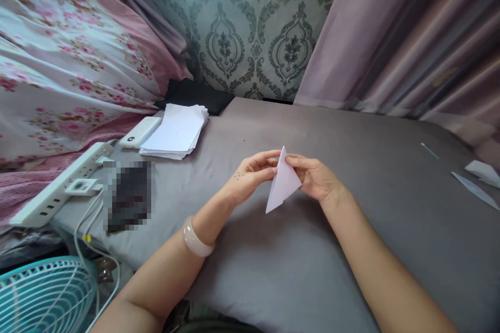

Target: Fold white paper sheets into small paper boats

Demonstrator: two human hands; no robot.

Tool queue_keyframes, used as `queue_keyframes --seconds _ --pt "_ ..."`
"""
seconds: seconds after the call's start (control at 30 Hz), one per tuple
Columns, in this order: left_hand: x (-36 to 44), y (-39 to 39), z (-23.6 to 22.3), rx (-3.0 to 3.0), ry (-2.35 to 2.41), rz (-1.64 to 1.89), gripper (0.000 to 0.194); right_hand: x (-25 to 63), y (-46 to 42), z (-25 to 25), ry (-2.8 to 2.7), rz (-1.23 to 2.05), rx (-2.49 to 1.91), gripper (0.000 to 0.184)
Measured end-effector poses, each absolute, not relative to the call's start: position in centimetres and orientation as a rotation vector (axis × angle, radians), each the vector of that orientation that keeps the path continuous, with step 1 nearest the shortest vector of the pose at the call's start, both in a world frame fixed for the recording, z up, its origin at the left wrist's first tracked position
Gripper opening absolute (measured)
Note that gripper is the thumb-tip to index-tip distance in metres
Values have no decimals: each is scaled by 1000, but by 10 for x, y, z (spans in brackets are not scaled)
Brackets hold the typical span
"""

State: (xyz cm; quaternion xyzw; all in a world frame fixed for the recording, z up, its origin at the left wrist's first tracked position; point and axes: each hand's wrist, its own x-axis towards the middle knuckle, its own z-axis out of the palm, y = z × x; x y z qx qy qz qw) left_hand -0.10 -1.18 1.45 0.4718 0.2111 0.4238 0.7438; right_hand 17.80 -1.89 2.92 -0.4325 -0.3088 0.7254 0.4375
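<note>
A folded sheet of white paper point(283, 182), shaped like a narrow triangle with its tip up, is held above the grey cloth-covered surface point(250, 130). My left hand point(255, 171) pinches its left edge near the top between thumb and fingers. On the other side, my right hand point(312, 174) grips the upper right edge, thumb on the near face and the other fingers partly hidden behind. A pale bangle point(197, 238) circles my left wrist.
Left of my hands lie a stack of white paper point(174, 130), a white power bank point(140, 131), a power strip point(58, 187) with cables, and a blurred dark object point(130, 195). A teal fan point(47, 296) stands at lower left. Folded paper pieces point(474, 190) lie far right.
</note>
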Motion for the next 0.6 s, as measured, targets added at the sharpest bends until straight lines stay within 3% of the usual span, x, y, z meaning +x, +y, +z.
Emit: queue_keyframes --seconds 0.2,0.4,0.6 --pt "4 -13 11 1206 567 1012 42 170 -25 36 -968 1481 -1271 29" --pt "7 -13 6 1322 668 1165 30 160 -26 28 -1231 1007 -1324 32" --pt "7 -17 8 1642 819 1365 24 148 -33 32 -1495 498 -1298 15"
